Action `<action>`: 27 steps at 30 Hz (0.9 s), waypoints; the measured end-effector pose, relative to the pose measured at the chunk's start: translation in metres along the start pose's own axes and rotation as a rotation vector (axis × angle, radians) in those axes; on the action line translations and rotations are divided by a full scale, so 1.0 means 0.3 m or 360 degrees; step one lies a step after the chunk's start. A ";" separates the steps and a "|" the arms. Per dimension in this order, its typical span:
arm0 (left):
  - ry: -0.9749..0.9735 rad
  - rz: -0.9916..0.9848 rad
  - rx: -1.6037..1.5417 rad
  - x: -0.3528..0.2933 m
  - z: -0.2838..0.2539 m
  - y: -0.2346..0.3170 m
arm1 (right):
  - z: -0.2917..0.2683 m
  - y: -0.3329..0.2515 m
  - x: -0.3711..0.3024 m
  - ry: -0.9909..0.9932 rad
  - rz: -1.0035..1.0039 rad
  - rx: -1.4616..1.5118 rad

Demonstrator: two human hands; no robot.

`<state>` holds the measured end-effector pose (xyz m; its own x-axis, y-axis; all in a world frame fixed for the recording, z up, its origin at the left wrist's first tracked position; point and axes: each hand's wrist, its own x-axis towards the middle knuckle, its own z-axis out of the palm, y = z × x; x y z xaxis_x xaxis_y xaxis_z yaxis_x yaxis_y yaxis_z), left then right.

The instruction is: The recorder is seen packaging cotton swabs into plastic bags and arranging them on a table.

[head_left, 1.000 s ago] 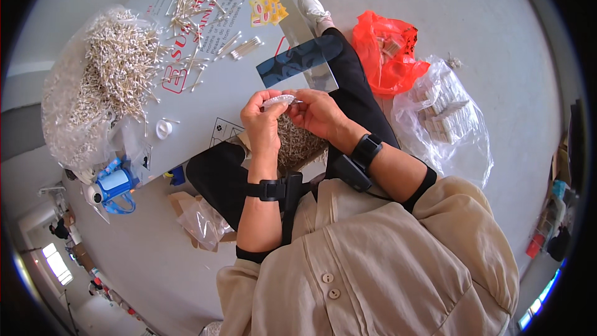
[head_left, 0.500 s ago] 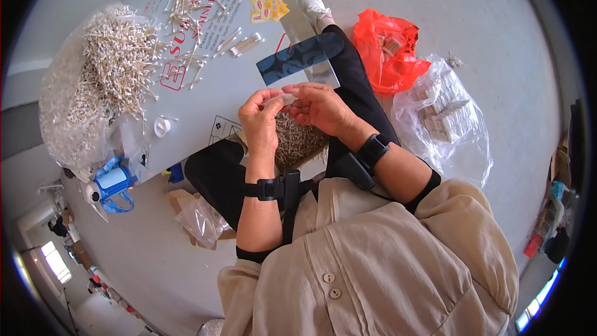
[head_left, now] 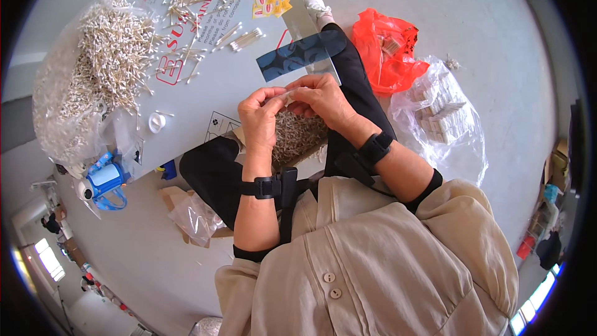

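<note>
My left hand point(head_left: 257, 121) and my right hand point(head_left: 324, 102) meet above my lap, fingertips pinched together. Between them is a small, whitish, see-through packet point(head_left: 287, 96), mostly covered by the fingers; its contents cannot be made out. Right below my hands, a cardboard box between my legs holds a heap of cotton swabs point(head_left: 298, 140). Beyond the fingers, a dark blue translucent film strip point(head_left: 289, 61) lies across the table corner. A large clear bag at the left of the table spills a big pile of cotton swabs point(head_left: 118, 46).
Loose swabs point(head_left: 247, 40) and yellow printed slips point(head_left: 271, 2) lie on the grey table point(head_left: 205, 93). A white round lid point(head_left: 156, 123) and a blue bottle point(head_left: 106, 179) sit near its left edge. At right on the floor are a red bag point(head_left: 388, 53) and a clear bag of white packs point(head_left: 443, 115).
My right hand has closed in on the left, its fingers now curled tighter over the packet, which shows less. The view has shifted slightly.
</note>
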<state>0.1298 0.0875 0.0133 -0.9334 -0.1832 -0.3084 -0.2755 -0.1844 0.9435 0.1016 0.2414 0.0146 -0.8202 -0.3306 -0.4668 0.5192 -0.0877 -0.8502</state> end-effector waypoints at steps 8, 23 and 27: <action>-0.0082 -0.0027 -0.0246 0.000 -0.034 -0.010 | -0.009 -0.020 0.011 -0.0067 -0.0023 -0.0237; -0.0114 0.0008 -0.0402 -0.005 -0.048 -0.040 | -0.025 0.015 0.013 -0.0136 -0.0115 -0.0224; -0.0080 -0.0025 -0.0339 -0.003 -0.040 -0.038 | -0.012 0.017 0.006 -0.0084 -0.0137 -0.0226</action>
<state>0.1366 0.0783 0.0014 -0.9412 -0.1310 -0.3115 -0.2406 -0.3875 0.8899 0.1019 0.2438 0.0085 -0.8443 -0.3771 -0.3807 0.4055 0.0147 -0.9140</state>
